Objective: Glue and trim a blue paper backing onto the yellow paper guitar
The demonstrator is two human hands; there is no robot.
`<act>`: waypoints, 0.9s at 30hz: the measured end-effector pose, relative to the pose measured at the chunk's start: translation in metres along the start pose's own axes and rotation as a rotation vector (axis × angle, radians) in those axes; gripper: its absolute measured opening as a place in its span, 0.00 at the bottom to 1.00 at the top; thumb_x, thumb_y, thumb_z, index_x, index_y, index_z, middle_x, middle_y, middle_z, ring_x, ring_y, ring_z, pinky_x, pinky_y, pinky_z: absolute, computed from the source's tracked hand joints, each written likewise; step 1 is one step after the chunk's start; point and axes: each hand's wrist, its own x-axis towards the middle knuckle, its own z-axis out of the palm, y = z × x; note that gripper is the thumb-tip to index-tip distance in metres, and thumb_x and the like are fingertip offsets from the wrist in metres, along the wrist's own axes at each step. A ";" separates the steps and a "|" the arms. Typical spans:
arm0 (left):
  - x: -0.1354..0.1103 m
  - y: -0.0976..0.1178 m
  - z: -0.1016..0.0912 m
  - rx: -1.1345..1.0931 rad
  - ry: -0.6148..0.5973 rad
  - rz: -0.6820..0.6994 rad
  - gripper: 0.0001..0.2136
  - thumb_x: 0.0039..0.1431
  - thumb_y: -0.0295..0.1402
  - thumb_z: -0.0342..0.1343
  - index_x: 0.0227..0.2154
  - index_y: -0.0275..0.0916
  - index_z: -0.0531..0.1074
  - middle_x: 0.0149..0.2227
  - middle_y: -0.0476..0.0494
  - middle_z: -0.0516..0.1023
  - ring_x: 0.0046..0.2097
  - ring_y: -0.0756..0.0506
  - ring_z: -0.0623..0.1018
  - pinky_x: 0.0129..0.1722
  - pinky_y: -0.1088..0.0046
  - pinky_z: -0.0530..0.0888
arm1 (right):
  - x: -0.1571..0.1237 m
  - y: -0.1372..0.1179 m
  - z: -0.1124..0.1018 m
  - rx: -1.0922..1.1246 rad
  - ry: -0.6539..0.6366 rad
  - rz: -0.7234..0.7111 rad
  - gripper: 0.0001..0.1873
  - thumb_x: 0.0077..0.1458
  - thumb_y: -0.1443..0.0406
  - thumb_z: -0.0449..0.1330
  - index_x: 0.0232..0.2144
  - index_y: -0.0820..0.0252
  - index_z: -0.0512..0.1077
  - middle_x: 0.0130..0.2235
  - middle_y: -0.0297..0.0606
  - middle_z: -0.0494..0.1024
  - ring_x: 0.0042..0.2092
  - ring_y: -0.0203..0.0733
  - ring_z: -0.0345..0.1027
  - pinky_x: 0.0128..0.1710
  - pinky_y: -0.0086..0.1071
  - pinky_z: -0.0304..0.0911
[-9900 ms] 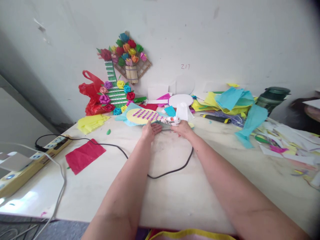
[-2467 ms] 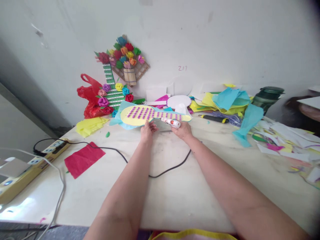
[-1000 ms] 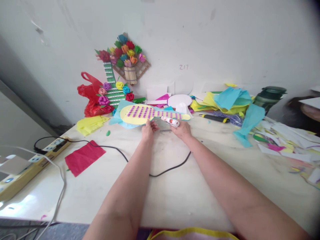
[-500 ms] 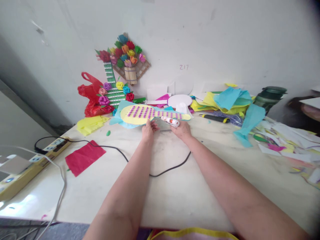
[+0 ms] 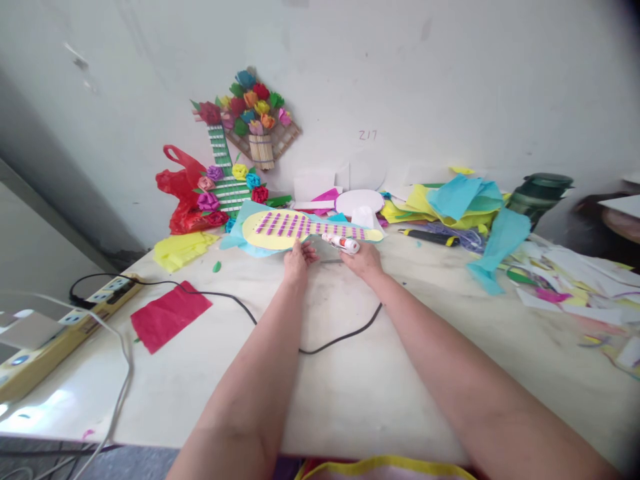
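A yellow paddle-shaped paper cutout (image 5: 280,231) with rows of purple strips lies tilted at the far middle of the table, over light blue paper. My left hand (image 5: 297,258) grips its near edge, fingers curled on it. My right hand (image 5: 365,260) is closed on a white glue gun (image 5: 342,243) with a red band, whose nozzle points left at the cutout's narrow handle. The gun's black cord (image 5: 340,337) trails back across the table.
A red paper sheet (image 5: 169,314) and a yellow power strip (image 5: 60,323) lie at left. Paper-flower crafts (image 5: 245,133) lean on the wall beside a red plastic bag (image 5: 177,190). Yellow and blue tissue paper (image 5: 465,200), a utility knife (image 5: 430,235), a green bottle (image 5: 540,193) and scraps crowd the right.
Since ten seconds ago the cutout has been lifted and shifted so its handle lies under the glue gun. Over the last second both hands have hardly moved.
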 end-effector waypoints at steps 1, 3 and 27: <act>0.000 0.000 0.000 0.003 0.000 -0.001 0.15 0.57 0.37 0.44 0.25 0.32 0.68 0.18 0.48 0.68 0.18 0.53 0.67 0.27 0.72 0.71 | 0.000 0.000 0.000 -0.002 -0.002 0.001 0.15 0.47 0.55 0.53 0.31 0.57 0.74 0.33 0.40 0.77 0.39 0.45 0.70 0.33 0.29 0.59; 0.000 0.000 0.000 0.006 -0.002 0.003 0.15 0.57 0.37 0.44 0.25 0.31 0.69 0.18 0.47 0.68 0.18 0.53 0.67 0.27 0.72 0.71 | -0.001 -0.001 -0.002 -0.006 -0.003 -0.008 0.15 0.47 0.55 0.53 0.32 0.57 0.73 0.34 0.40 0.77 0.39 0.45 0.70 0.33 0.29 0.59; -0.002 0.000 0.002 0.033 -0.004 0.004 0.15 0.58 0.36 0.43 0.24 0.32 0.69 0.19 0.47 0.68 0.19 0.52 0.66 0.26 0.71 0.71 | 0.000 -0.005 -0.004 -0.019 -0.037 -0.012 0.15 0.48 0.56 0.52 0.34 0.56 0.73 0.35 0.41 0.77 0.39 0.46 0.70 0.32 0.30 0.60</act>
